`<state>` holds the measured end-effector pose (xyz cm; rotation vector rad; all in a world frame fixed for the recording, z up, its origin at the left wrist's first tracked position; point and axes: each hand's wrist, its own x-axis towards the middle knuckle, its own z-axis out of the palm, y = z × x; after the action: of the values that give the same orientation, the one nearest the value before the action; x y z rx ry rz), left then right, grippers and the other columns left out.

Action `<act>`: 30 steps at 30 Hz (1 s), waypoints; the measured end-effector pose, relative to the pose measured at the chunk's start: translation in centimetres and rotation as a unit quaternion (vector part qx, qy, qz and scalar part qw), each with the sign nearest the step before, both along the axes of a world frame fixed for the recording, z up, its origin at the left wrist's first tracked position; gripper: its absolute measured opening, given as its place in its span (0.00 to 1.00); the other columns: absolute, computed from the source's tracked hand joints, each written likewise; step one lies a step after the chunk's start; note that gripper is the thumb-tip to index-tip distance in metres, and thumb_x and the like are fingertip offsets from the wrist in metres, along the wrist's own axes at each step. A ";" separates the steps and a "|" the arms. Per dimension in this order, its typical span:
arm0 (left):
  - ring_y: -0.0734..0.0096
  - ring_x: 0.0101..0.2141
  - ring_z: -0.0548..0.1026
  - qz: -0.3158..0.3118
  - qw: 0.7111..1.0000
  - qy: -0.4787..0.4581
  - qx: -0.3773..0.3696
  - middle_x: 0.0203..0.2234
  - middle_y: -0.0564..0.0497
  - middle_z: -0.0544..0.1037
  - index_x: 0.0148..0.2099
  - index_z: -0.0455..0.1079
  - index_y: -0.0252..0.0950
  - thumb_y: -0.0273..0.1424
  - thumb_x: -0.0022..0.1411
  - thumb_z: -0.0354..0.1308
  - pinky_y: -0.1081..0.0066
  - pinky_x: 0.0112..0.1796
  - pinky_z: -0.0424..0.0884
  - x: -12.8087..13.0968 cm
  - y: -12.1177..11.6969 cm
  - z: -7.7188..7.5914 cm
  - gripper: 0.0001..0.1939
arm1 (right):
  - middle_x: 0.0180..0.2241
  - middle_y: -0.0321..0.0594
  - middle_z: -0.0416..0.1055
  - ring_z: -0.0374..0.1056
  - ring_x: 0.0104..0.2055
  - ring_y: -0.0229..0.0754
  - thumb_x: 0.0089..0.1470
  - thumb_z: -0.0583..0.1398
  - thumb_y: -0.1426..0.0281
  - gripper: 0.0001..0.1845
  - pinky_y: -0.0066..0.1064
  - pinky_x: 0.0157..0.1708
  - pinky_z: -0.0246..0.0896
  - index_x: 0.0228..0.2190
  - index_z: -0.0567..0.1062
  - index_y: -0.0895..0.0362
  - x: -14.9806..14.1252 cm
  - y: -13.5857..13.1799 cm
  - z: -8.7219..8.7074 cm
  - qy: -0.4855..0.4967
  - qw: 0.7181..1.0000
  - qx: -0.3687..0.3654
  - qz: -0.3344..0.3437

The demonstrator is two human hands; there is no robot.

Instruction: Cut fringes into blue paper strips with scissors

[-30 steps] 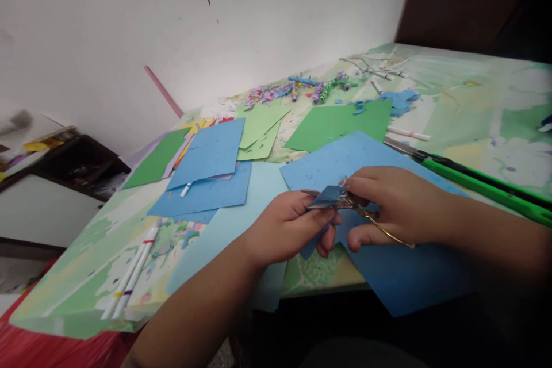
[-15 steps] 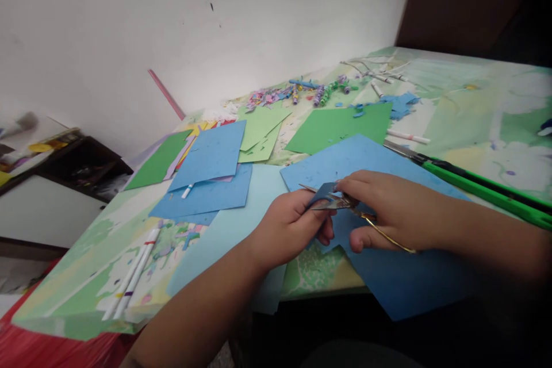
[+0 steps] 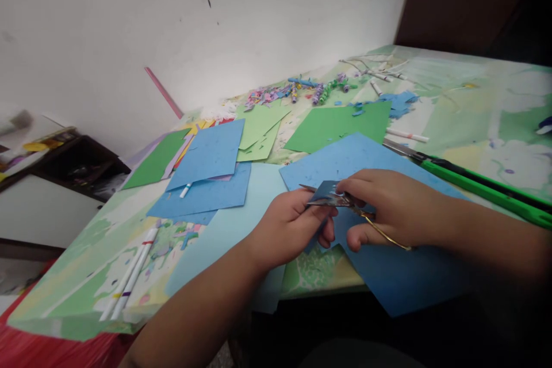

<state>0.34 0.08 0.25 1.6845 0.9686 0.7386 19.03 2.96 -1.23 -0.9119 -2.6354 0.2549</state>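
Observation:
My left hand (image 3: pixel 290 229) pinches a small blue paper piece (image 3: pixel 324 192) just above the table's front edge. My right hand (image 3: pixel 390 207) grips small scissors (image 3: pixel 345 201) with gold handles, and their blades are in that blue piece. Both hands hover over a large blue sheet (image 3: pixel 388 264) that overhangs the table edge toward me. The scissor handles are mostly hidden by my fingers.
More blue sheets (image 3: pixel 207 155), green sheets (image 3: pixel 340 123) and a pale blue sheet (image 3: pixel 233 224) cover the table (image 3: pixel 474 109). A green-handled cutter (image 3: pixel 466 178) lies at the right. White paper sticks (image 3: pixel 129 276) lie front left. Rolled paper bits (image 3: pixel 302 91) sit by the wall.
The small blue piece has turned slightly between my fingers and the scissor blades have shifted on it. Both hands stay in the same place.

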 end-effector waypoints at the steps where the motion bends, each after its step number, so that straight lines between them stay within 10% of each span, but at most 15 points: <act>1: 0.80 0.17 0.67 -0.001 1.000 -0.002 0.002 0.14 0.55 0.68 0.25 0.62 0.32 0.31 0.57 0.46 0.77 0.24 0.65 0.0 0.0 0.0 0.11 | 0.24 0.42 0.65 0.59 0.25 0.41 0.41 0.47 0.40 0.35 0.28 0.23 0.46 0.30 0.69 0.60 0.0 0.0 0.0 0.001 1.000 0.006 0.002; 22: 0.79 0.16 0.66 -0.038 0.983 -0.104 -0.146 0.14 0.55 0.67 0.28 0.63 0.32 0.39 0.52 0.54 0.77 0.19 0.63 -0.4 -0.4 -0.1 0.14 | 0.20 0.44 0.64 0.60 0.22 0.43 0.41 0.49 0.41 0.35 0.30 0.21 0.45 0.27 0.70 0.62 0.2 -0.4 0.5 -0.014 0.998 0.060 -0.002; 30: 0.79 0.20 0.68 -0.007 0.996 0.067 0.066 0.15 0.52 0.69 0.20 0.65 0.32 0.33 0.60 0.44 0.76 0.28 0.65 -0.3 0.1 0.4 0.19 | 0.32 0.46 0.66 0.61 0.34 0.47 0.38 0.51 0.41 0.37 0.33 0.29 0.53 0.40 0.67 0.59 0.1 0.0 0.5 0.009 0.999 -0.032 -0.010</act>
<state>0.08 0.15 0.70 1.8744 1.0179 0.6991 19.12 2.96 -0.68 -0.9510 -2.6136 0.3422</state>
